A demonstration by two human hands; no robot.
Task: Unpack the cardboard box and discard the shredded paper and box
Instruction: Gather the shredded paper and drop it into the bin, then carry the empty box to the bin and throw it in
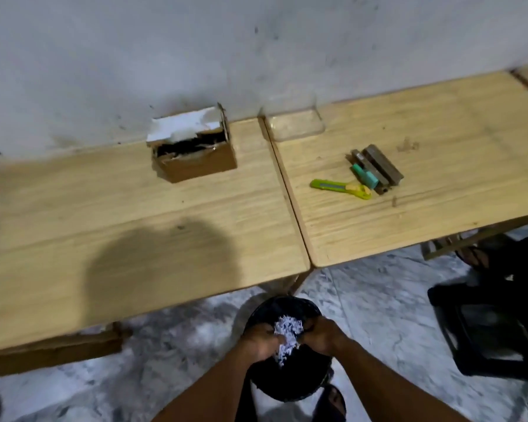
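Keep your left hand (261,338) and right hand (320,332), both closed in a grip on the white shredded paper (287,333), low over the round black bin (282,312) before letting go, while the open brown cardboard box (195,153) waits on the wooden counter (134,223).

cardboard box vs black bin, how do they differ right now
The cardboard box sits on the wooden table by the wall; the black bin stands on the floor. The box is brown and square-sided; the bin is round. Both hands hold shredded paper over the bin, none touches the box. Both are open-topped.
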